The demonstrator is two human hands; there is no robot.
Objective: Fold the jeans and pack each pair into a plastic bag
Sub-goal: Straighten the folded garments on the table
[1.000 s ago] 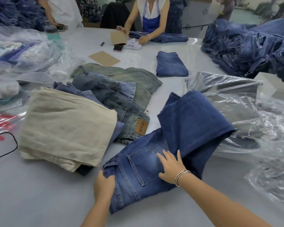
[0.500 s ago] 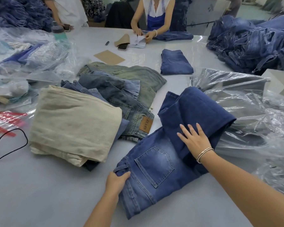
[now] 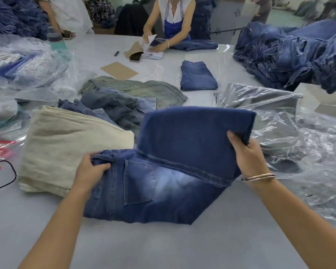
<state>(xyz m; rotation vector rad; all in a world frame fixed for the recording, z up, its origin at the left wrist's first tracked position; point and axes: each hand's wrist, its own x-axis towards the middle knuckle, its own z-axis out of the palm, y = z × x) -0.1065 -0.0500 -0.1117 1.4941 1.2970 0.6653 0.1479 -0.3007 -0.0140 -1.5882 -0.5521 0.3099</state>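
Firmly, left hand (image 3: 90, 171) and right hand (image 3: 248, 154) grip jeans (image 3: 163, 181).

Matt denim jeans (image 3: 163, 171); glossy plastic bag (image 3: 279, 133)

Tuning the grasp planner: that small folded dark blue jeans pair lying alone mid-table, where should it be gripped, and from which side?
Take the small folded dark blue jeans at the thick folded edge nearest the camera, coming in low from the near side. It lies flat as a compact rectangle, with bare grey table on all sides, so fingers could likely slide under and pinch every layer together.
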